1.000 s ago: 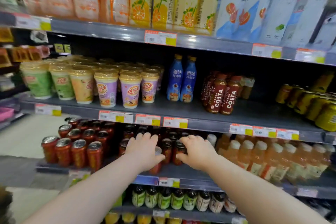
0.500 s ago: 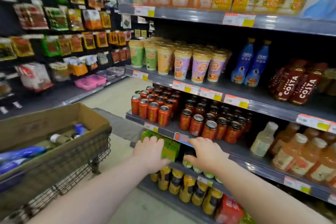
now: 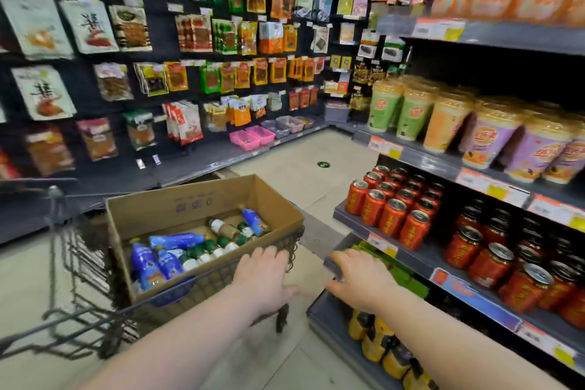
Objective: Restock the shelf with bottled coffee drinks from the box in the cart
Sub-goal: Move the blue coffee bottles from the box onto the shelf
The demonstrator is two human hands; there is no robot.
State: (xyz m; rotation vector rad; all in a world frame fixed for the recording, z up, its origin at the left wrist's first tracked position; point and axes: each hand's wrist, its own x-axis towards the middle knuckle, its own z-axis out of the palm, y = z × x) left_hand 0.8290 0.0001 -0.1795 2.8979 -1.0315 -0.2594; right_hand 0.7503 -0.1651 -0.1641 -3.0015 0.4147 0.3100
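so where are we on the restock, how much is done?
Done: cannot tell; the coffee bottles' shelf spot is out of view. In hand: nothing; the left hand and right hand are both open and empty, the left near the box in the cart. Left: several blue bottles and smaller capped bottles lie in the box, so likely several trips remain.

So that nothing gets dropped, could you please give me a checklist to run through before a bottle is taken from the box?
1. Left hand empty: ok.
2. Right hand empty: ok.
3. Box open on top: ok.
4. Bottles lying loose inside it: ok.
5. Which ones are coffee: cannot tell, labels blurred.
6. Free space on the shelf: cannot tell, that spot is out of view.
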